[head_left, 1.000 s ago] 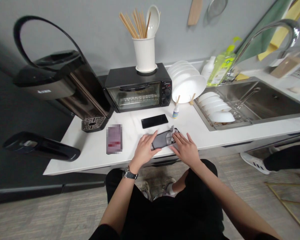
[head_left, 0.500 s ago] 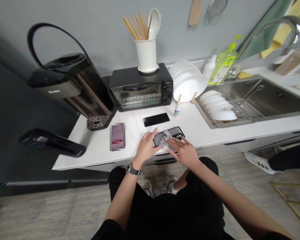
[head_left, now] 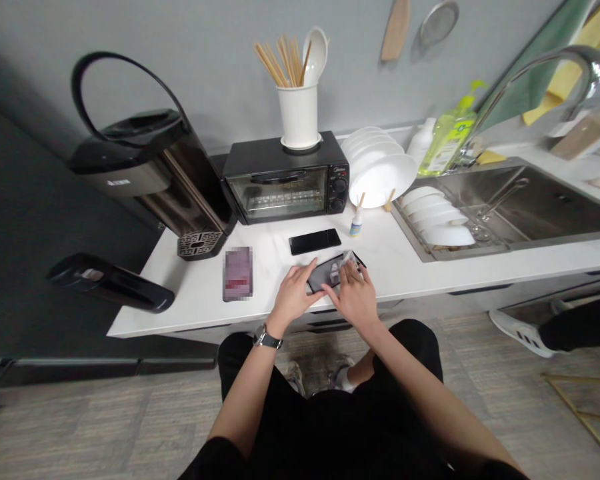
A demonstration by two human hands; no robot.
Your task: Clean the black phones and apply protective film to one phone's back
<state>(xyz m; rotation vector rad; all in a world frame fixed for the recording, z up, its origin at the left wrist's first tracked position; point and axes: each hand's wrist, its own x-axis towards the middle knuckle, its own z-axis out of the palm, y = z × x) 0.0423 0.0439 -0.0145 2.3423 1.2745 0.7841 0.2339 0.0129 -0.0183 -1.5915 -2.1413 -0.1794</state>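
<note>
A grey-backed phone (head_left: pixel 323 273) lies face down on the counter near its front edge. My left hand (head_left: pixel 294 295) grips its left end, thumb on the near edge and fingers on the far one. A crumpled whitish wipe (head_left: pixel 349 257) is spread on the phone's right end, under the fingers of my right hand (head_left: pixel 356 297), which press it down. The wipe and fingers hide the camera end. Just behind lies a second phone (head_left: pixel 315 241), its black screen up. A small white bottle (head_left: pixel 356 223) stands to its right.
A purple packet-like item, blurred out (head_left: pixel 237 273), lies at left beside a black flask-like object (head_left: pixel 113 281) and a drinks dispenser (head_left: pixel 200 243). Behind are a toaster oven (head_left: pixel 285 190) and white plates (head_left: pixel 383 177). The sink (head_left: pixel 545 213) with bowls (head_left: pixel 447 235) is at right.
My right hand and the wipe have slid right and away from me along the phone, now covering its camera end. My left hand keeps its hold. The view has shifted slightly.
</note>
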